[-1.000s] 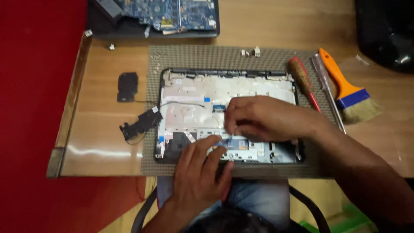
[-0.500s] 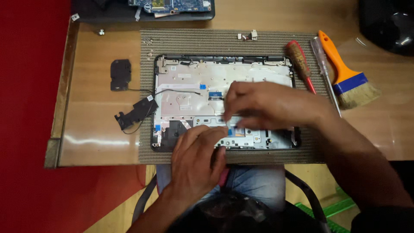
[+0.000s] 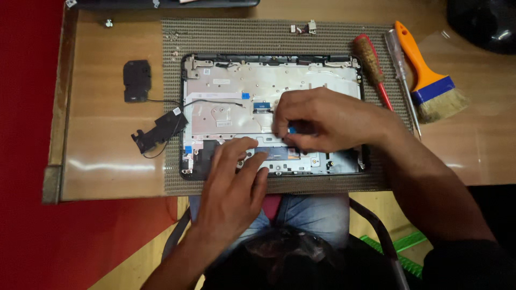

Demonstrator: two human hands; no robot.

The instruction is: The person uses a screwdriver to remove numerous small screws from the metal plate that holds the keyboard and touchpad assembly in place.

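Note:
An opened laptop base [image 3: 226, 80] with a silver inner plate lies on a woven mat [image 3: 172, 37]. My right hand [image 3: 328, 118] rests over its middle, thumb and fingers pinched at a small blue-tabbed ribbon cable [image 3: 292, 129]. My left hand [image 3: 234, 185] comes in from the near edge, its spread fingertips pressing on the lower strip of the base beside the touchpad board [image 3: 279, 156]. Whatever lies beneath my right palm is hidden.
Two black speakers [image 3: 136, 80] [image 3: 161, 130] on thin wires lie left of the base. To its right are a red-shafted screwdriver [image 3: 371, 62], a slim screwdriver [image 3: 400, 70] and an orange-handled brush [image 3: 430, 80]. Small metal parts [image 3: 306, 27] sit at the mat's far edge.
The view has tipped down and closer. My left fingers have crept a little up and right on the base's lower strip; my right hand stays pinched at the same spot.

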